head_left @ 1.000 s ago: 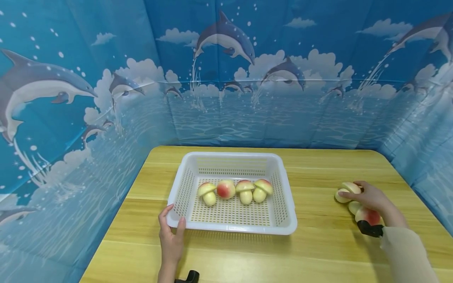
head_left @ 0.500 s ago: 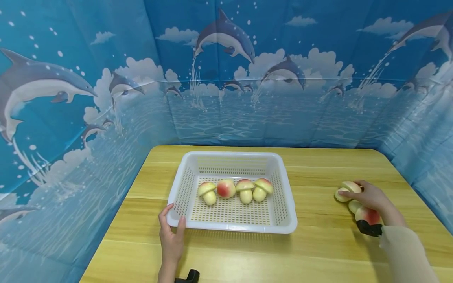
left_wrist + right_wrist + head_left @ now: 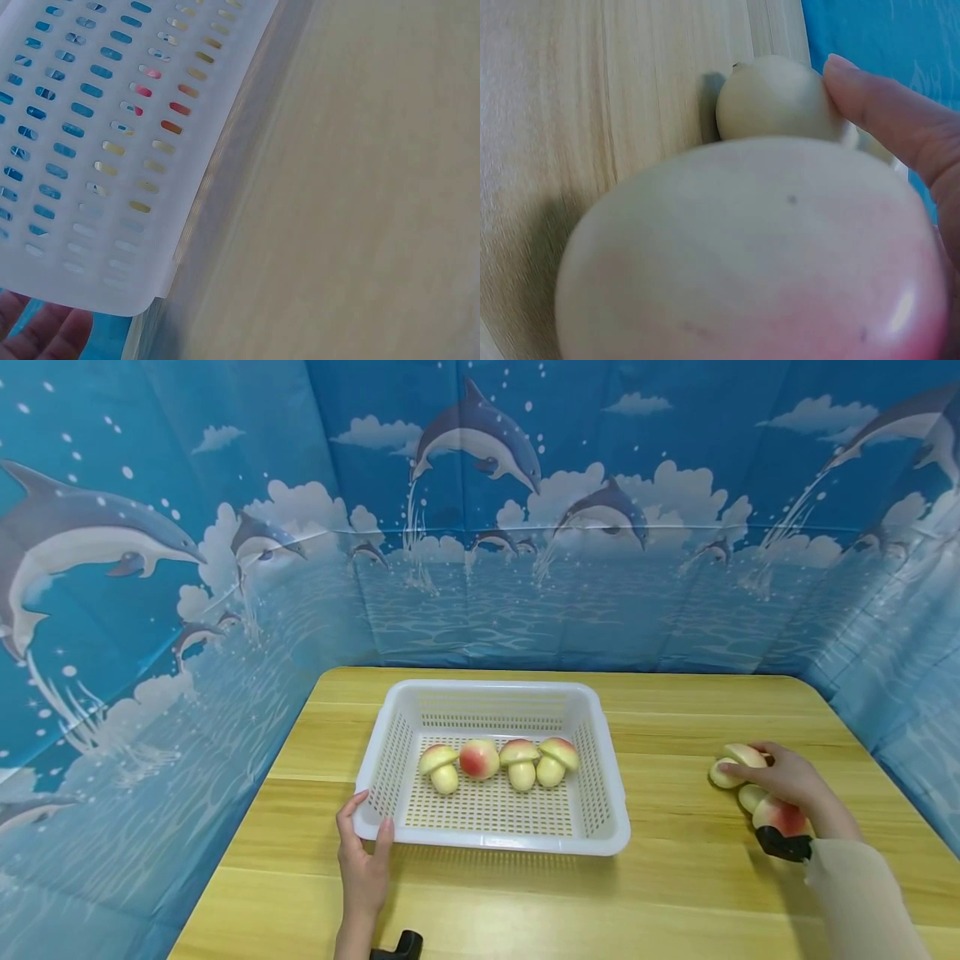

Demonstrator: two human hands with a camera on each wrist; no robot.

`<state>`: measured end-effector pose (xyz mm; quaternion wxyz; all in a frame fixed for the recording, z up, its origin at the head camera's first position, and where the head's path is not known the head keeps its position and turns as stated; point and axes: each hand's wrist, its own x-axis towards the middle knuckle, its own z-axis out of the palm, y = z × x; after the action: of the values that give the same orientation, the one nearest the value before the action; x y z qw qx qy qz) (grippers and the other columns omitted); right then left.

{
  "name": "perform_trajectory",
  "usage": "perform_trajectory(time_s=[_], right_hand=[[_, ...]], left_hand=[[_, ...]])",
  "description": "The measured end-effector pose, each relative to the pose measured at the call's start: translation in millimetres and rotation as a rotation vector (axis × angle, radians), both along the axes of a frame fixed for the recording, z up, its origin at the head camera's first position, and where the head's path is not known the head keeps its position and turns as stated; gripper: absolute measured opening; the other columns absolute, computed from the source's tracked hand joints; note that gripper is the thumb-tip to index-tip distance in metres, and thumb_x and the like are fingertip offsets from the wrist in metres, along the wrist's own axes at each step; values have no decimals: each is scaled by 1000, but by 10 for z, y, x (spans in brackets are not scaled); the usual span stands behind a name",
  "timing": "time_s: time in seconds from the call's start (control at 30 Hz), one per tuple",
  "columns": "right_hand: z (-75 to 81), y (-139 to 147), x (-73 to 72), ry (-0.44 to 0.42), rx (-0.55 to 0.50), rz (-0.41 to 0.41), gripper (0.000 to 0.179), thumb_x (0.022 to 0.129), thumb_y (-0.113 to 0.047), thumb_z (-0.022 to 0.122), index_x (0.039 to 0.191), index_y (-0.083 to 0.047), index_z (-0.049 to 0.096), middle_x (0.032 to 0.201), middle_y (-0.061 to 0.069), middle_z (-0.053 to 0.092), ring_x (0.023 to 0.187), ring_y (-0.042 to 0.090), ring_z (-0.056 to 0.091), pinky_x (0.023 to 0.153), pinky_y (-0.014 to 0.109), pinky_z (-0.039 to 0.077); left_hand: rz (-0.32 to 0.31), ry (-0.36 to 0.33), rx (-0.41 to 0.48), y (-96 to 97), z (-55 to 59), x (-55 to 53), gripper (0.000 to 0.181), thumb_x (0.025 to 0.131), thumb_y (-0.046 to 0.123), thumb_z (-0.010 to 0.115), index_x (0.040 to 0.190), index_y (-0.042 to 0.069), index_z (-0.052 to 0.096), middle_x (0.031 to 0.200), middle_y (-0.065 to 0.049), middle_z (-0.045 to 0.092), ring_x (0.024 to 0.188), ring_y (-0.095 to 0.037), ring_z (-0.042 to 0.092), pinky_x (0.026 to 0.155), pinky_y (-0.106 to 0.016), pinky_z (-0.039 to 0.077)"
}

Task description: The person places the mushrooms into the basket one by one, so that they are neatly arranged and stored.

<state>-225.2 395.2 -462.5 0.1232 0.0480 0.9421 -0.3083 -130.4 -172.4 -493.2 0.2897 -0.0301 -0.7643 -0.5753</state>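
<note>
A white plastic basket (image 3: 512, 842) stands on the table. My left hand (image 3: 363, 870) grips its near left corner, thumb at the front rim and fingers at the left side. Far right, my right hand (image 3: 791, 778) holds a pale yellow toy mushroom (image 3: 744, 755), with the thumb by its rounded stem and fingers over the cap. Just below that hand lies another toy mushroom (image 3: 777, 818) with a red-blushed cap, partly hidden by the wrist. Its cap (image 3: 742, 247) fills much of the right wrist view. In the left wrist view, fingertips (image 3: 66, 334) show at the basket's end.
Inside the basket, three toy mushrooms (image 3: 521, 777) and a round, peach-like piece (image 3: 478, 760) lie in a row. The wooden table (image 3: 675, 893) spans the space between basket and right hand. A blue dolphin-print curtain (image 3: 480, 610) hangs behind and beside the table.
</note>
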Motion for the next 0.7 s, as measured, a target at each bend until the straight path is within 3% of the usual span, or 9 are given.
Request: perform_trajectory(time_s=[0.2, 0.43, 0.7], right_hand=[[4, -16, 16, 25, 0, -4, 93, 90, -56, 52, 138, 18, 22, 126, 42, 36, 98, 44, 51, 72, 46, 47], [17, -41, 33, 50, 14, -15, 92, 90, -57, 51, 137, 18, 25, 125, 42, 37, 98, 46, 51, 73, 48, 47], [10, -56, 39, 68, 18, -13, 91, 90, -56, 51, 136, 18, 27, 126, 42, 37, 100, 48, 49, 75, 51, 46]], left_hand=[[-6, -1, 9, -18, -52, -22, 47, 90, 3, 54, 132, -5, 36, 124, -29, 52, 109, -41, 53, 82, -16, 42], [1, -11, 11, -109, -331, -138, 49, 91, 10, 56, 136, 8, 37, 128, -18, 52, 112, -30, 53, 83, -19, 42], [9, -5, 14, -115, -361, -146, 48, 91, 14, 57, 136, 10, 38, 127, -16, 54, 111, -27, 53, 85, -19, 41]])
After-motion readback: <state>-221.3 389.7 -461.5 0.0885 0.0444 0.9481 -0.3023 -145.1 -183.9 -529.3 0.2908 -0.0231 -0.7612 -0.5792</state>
